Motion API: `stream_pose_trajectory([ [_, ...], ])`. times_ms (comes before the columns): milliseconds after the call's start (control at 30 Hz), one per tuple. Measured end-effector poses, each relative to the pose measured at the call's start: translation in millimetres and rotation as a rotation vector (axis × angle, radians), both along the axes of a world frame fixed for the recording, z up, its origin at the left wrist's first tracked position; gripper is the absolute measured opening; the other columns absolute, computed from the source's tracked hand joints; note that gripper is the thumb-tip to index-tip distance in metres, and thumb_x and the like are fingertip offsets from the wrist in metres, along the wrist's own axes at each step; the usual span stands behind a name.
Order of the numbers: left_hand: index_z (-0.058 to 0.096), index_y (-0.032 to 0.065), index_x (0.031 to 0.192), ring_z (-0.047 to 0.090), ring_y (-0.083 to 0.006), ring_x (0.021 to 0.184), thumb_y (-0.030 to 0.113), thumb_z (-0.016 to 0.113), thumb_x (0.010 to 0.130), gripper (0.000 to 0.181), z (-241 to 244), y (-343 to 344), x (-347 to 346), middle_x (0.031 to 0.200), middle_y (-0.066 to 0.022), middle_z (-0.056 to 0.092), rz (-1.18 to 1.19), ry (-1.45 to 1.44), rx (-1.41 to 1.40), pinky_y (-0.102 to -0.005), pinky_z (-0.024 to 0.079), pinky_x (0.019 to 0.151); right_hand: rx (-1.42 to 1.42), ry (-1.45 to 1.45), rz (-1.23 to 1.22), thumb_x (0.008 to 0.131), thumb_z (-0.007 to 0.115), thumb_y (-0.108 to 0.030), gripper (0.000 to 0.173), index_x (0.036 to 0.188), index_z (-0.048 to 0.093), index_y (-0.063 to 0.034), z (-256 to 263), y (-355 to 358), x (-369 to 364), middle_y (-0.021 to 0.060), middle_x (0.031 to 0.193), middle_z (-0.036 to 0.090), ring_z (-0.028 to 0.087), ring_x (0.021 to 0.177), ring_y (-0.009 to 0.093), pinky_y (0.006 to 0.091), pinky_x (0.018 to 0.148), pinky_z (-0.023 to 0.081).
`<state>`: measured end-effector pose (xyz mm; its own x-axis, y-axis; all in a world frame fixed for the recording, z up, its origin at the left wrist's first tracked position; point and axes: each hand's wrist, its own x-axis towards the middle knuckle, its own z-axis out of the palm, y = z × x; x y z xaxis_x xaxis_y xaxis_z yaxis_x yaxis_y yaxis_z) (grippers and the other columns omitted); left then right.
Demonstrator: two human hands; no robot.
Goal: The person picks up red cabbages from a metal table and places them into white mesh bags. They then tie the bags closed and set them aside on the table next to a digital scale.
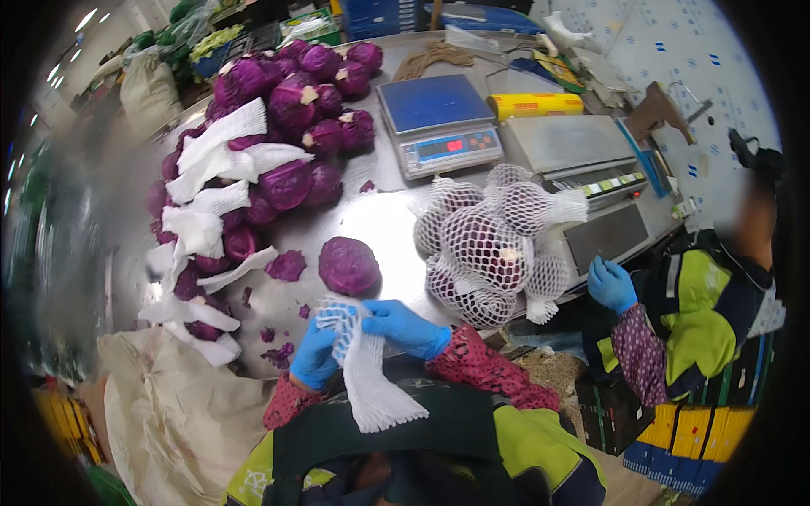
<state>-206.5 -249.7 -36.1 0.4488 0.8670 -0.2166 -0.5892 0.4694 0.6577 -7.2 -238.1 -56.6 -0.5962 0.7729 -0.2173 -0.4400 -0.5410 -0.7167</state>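
Observation:
A white foam mesh sleeve (376, 386) is gripped between my two blue-gloved hands, its upper end spread and its tail hanging towards my chest. My left hand (314, 355) holds one side of the spread end; my right hand (405, 326) pinches the other. Just beyond the sleeve sits a bare red cabbage (348, 266) on the metal table (386, 218). To its right, several cabbages in foam mesh sleeves (487, 243) are heaped together. At the left lies a large pile of bare red cabbages (294, 101), with loose white foam sleeves (221, 152) draped over it.
A digital scale (440, 123) and a wrapping machine (569, 148) with a yellow roll (536, 105) stand at the back right. A co-worker's gloved hand (611, 284) rests near the machine. Cabbage scraps (286, 265) dot the table. A woven sack (171, 405) hangs at the near left.

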Motion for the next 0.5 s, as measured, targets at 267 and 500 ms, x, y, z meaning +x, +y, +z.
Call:
stream_pose_trajectory([
  [267,0.061,-0.0024,0.119,0.065,-0.0128,0.09,0.0,0.058,0.09,0.03,-59.3,25.6,10.8,0.102,-0.0065,0.068,0.327,0.217,-0.16,-0.0261,0.053,0.083,0.085,-0.396,-0.656,0.081,0.071,-0.004,0.019,0.095,0.057,-0.0019,-27.0,29.1,8.5,0.0037,0.087,0.063,0.062,0.08,0.013,0.0267,0.074,0.051],
  [500,0.044,-0.0011,0.141,0.059,-0.006,0.086,0.01,0.06,0.096,0.049,-96.3,61.8,29.2,0.104,-0.0049,0.066,0.73,0.552,-0.049,-0.0197,0.049,0.072,0.518,-1.136,-0.89,0.083,0.061,-0.022,0.031,0.108,0.064,-0.003,-133.7,101.2,-3.4,0.0189,0.099,0.07,0.067,0.086,0.035,0.042,0.075,0.053],
])
